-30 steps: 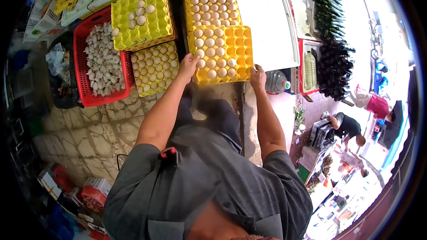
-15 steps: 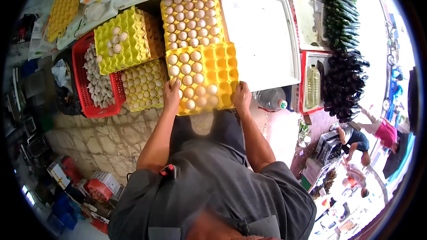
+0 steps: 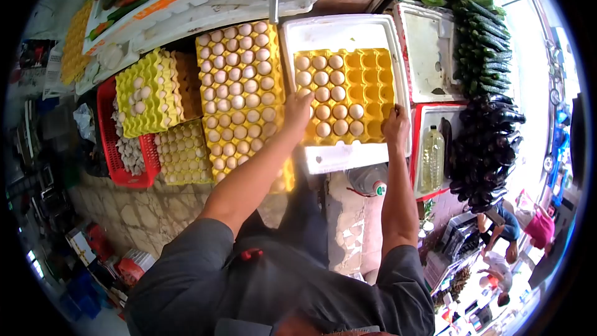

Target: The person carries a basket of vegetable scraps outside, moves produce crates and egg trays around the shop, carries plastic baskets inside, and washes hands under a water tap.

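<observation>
Tray of moulded yellow cups [image 3: 373, 78], partly filled with pale round eggs [image 3: 321, 94], over a shallow white foam box [image 3: 339, 30], contact between them unclear. Left hand [image 3: 296, 115] at the tray's left edge, grip closed on the rim; right hand [image 3: 396, 126] at the right edge, grip equally narrow around the rim. Just left, yellow egg-filled trays [image 3: 239, 87]; farther left, a red plastic basket [image 3: 150, 157] of whitish garlic bulbs [image 3: 132, 155]. Near the box's body-side edge, a clear plastic jug [image 3: 365, 178]. To the right, a clear bottle of yellowish liquid [image 3: 432, 158], dark purple eggplants [image 3: 487, 149] and green cucumbers [image 3: 485, 43].
</observation>
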A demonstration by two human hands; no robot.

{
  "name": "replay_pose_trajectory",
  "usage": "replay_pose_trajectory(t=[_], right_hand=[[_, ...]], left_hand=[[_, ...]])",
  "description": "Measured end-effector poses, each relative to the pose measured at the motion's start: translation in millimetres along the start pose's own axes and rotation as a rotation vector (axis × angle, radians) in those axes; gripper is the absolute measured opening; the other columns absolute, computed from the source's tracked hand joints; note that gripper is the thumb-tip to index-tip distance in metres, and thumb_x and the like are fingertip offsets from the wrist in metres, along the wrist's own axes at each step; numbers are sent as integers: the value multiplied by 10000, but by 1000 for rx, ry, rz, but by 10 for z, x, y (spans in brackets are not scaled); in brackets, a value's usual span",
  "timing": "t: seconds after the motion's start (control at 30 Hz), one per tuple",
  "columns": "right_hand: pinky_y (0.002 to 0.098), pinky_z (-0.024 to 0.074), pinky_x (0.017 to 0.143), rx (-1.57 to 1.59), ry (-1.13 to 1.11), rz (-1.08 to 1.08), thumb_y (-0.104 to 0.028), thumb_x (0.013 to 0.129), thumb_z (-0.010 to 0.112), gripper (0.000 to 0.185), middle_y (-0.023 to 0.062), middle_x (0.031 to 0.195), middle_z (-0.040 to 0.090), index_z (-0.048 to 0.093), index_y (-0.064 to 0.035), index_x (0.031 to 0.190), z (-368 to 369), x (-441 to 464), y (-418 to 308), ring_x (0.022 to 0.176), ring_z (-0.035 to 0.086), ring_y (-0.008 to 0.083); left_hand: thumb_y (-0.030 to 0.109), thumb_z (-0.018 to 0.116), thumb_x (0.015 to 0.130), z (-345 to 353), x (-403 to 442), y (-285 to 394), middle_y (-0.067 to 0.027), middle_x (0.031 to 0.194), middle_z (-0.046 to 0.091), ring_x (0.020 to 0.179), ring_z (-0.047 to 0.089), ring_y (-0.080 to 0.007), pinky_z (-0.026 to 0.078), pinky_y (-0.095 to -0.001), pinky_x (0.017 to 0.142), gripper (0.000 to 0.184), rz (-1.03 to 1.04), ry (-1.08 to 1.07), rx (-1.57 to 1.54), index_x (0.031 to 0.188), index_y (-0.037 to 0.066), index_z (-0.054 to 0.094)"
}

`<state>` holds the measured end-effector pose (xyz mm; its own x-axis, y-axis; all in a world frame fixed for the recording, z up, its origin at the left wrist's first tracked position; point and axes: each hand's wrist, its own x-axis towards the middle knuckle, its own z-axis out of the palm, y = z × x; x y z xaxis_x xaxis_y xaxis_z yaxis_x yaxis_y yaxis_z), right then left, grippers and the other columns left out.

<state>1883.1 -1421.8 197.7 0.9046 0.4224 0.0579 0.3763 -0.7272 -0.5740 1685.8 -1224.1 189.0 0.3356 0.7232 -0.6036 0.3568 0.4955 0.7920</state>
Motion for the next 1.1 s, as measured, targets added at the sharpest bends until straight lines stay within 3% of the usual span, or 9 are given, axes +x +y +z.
replay_pose_trajectory(t=[0.1, 0.37, 0.43, 0.5, 0.63, 0.87, 0.97, 1.03, 1.1], right_hand=[[411, 493, 691, 78, -118, 162, -219, 922, 466, 295, 213, 877, 662, 633, -27, 1072, 229, 431, 14, 803, 646, 353], [405, 492, 741, 85, -148, -64, -211, 878, 483, 323, 198, 898, 671, 623, -38, 1113, 1163, 1163, 528, 811, 653, 343], [400, 482, 807, 358, -333, 96, -205, 871, 459, 389, 227, 1009, 652, 577, -13, 1188, 1203, 1142, 552, 905, 641, 342], [393, 451, 892, 177, -73, -47, -209, 876, 463, 404, 243, 1115, 613, 563, 19, 1194, 1286, 1008, 663, 1026, 599, 354], [375, 449, 901, 287, 7, 64, -158, 916, 487, 328, 230, 1091, 624, 575, 39, 1163, 898, 202, 463, 1024, 600, 330], [358, 495, 787, 212, -239, 242, -130, 892, 550, 225, 212, 962, 657, 646, 40, 1003, 921, -2052, 424, 893, 635, 334], [611, 299, 1004, -12, -506, 92, -182, 879, 520, 286, 193, 1059, 633, 618, -14, 1090, 1124, -2322, 48, 1035, 577, 368], [719, 162, 1002, -183, -551, 44, -220, 875, 513, 332, 190, 1095, 617, 587, -37, 1141, 1278, -2375, -291, 1068, 552, 387], [718, 181, 996, -210, -629, 42, -233, 877, 497, 352, 187, 1105, 614, 577, -35, 1157, 1446, -2373, -486, 1060, 558, 388]], left_hand=[[374, 644, 808, 259, 585, -187, -233, 1175, 556, 1067, 543, -311, 426, -382, 901, 618, -16, -10, -19, 1233, -45, 485], [352, 615, 823, 277, 1393, -292, -185, 1187, 563, 1042, 546, -259, 442, -385, 855, 561, -65, -160, -100, 1230, -18, 503], [311, 604, 842, 231, 1419, -352, -141, 1144, 577, 996, 557, -229, 454, -360, 836, 491, -65, -206, -108, 1208, -5, 521], [240, 590, 876, 195, 1406, -347, -68, 1067, 597, 928, 574, -182, 473, -305, 820, 390, -59, -243, -125, 1192, 17, 536], [230, 594, 890, 98, 511, -27, -105, 1099, 618, 975, 581, -178, 471, -309, 846, 402, 242, -147, 230, 1211, -5, 537], [244, 582, 920, -887, -957, -271, -81, 1033, 624, 907, 600, -147, 487, -282, 802, 376, -176, -594, 49, 1193, -12, 546], [253, 578, 928, -1505, -1175, -657, -71, 1029, 626, 903, 600, -136, 491, -267, 789, 357, -213, -455, 0, 1176, -3, 554], [251, 578, 931, -1913, -1314, -650, -64, 1030, 625, 883, 605, -126, 498, -257, 770, 331, -339, -342, -50, 1155, 7, 563], [229, 558, 942, -2347, -1361, -748, -40, 955, 631, 838, 607, -115, 504, -259, 741, 272, -339, -295, -75, 1128, 32, 572]])
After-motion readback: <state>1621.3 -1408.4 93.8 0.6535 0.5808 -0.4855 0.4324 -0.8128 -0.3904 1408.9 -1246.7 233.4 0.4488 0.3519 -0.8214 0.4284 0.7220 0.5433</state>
